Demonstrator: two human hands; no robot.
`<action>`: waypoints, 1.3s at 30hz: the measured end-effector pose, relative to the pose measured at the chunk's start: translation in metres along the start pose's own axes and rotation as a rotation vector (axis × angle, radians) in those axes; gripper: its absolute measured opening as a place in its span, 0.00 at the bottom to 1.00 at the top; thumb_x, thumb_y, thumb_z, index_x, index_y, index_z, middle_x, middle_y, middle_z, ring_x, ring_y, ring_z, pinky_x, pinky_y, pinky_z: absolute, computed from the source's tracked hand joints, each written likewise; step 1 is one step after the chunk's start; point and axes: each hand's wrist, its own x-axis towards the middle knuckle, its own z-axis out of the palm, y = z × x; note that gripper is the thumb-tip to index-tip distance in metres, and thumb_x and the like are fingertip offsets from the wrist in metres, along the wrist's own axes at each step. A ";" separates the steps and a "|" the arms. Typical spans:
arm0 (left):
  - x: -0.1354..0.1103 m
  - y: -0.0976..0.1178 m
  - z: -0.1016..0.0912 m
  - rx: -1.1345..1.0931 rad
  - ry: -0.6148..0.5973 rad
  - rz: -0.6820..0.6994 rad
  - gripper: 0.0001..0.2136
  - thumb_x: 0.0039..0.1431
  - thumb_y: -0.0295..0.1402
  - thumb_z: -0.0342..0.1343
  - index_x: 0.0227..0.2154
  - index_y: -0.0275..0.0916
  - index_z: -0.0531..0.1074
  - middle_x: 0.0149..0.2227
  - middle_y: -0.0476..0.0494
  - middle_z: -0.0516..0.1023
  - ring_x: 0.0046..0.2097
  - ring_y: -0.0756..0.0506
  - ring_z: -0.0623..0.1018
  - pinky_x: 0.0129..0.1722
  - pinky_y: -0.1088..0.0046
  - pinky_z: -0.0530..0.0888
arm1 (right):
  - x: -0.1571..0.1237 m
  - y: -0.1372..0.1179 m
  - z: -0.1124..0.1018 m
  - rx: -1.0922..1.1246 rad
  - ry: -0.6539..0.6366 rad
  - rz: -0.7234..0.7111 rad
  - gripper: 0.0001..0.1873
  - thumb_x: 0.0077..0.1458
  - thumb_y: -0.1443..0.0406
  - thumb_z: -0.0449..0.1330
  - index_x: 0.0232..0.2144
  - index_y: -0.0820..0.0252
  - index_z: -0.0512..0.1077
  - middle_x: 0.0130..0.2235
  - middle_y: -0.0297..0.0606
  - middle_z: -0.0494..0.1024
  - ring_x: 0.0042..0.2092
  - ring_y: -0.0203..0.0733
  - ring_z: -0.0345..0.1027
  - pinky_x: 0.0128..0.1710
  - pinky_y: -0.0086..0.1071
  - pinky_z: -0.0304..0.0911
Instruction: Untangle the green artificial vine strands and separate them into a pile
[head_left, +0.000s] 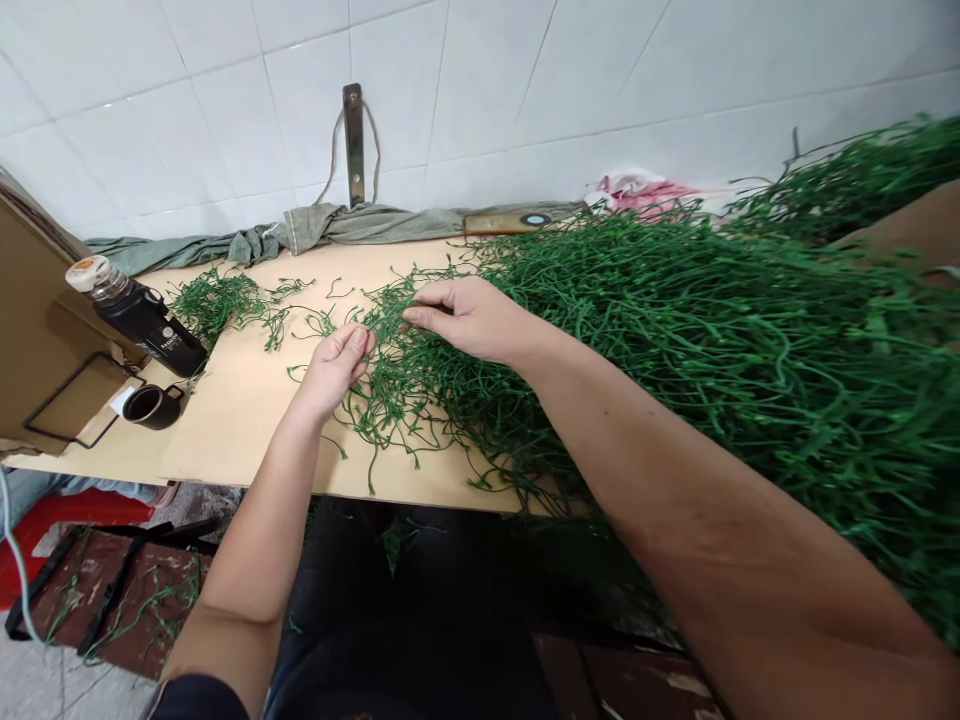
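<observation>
A large heap of thin green stems (675,290), with small branched tips, covers the table from the middle to the right. My left hand (339,365) is closed at the heap's left end, thumb against the curled fingers, pinching a green stem. Just right of it and slightly higher, my right hand (465,315) has thumb and forefinger closed on green stems at the edge of the heap. How many stems each hand grips cannot be made out. Farther left, a smaller pile of short green pieces (217,300) lies on the table, with loose bits between it and my left hand.
On the left stand a black flask (154,325), a dark mug (152,406) and a cardboard box (52,330). Along the tiled wall lie a grey-green cloth (330,228), a wooden block (499,224) and a pink-white cloth (645,195). A brown case (112,600) is below the table (240,420).
</observation>
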 end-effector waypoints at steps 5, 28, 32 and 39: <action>-0.001 -0.008 0.007 0.075 0.015 0.003 0.23 0.47 0.53 0.56 0.19 0.37 0.56 0.18 0.57 0.51 0.18 0.59 0.51 0.16 0.79 0.48 | 0.003 0.007 0.004 -0.329 0.035 -0.080 0.14 0.56 0.65 0.49 0.20 0.62 0.63 0.24 0.36 0.67 0.30 0.35 0.58 0.33 0.30 0.53; -0.005 -0.007 0.012 0.101 0.146 0.051 0.20 0.50 0.50 0.54 0.20 0.37 0.59 0.17 0.57 0.53 0.18 0.58 0.53 0.16 0.80 0.51 | -0.026 -0.022 -0.005 -0.015 0.098 0.219 0.16 0.56 0.62 0.51 0.42 0.65 0.71 0.43 0.46 0.75 0.44 0.43 0.68 0.45 0.38 0.63; -0.006 -0.006 0.014 0.116 0.096 0.031 0.20 0.50 0.50 0.55 0.21 0.37 0.60 0.18 0.57 0.54 0.17 0.58 0.54 0.16 0.79 0.52 | -0.019 -0.018 0.029 0.255 0.114 0.139 0.12 0.53 0.61 0.52 0.27 0.64 0.69 0.27 0.38 0.73 0.28 0.35 0.63 0.31 0.30 0.60; -0.008 -0.010 0.006 0.161 0.133 0.060 0.19 0.54 0.49 0.51 0.21 0.37 0.61 0.17 0.55 0.58 0.19 0.56 0.58 0.19 0.79 0.55 | -0.019 -0.021 0.019 -0.037 0.016 0.085 0.11 0.50 0.62 0.54 0.19 0.61 0.61 0.18 0.30 0.60 0.22 0.31 0.50 0.25 0.28 0.48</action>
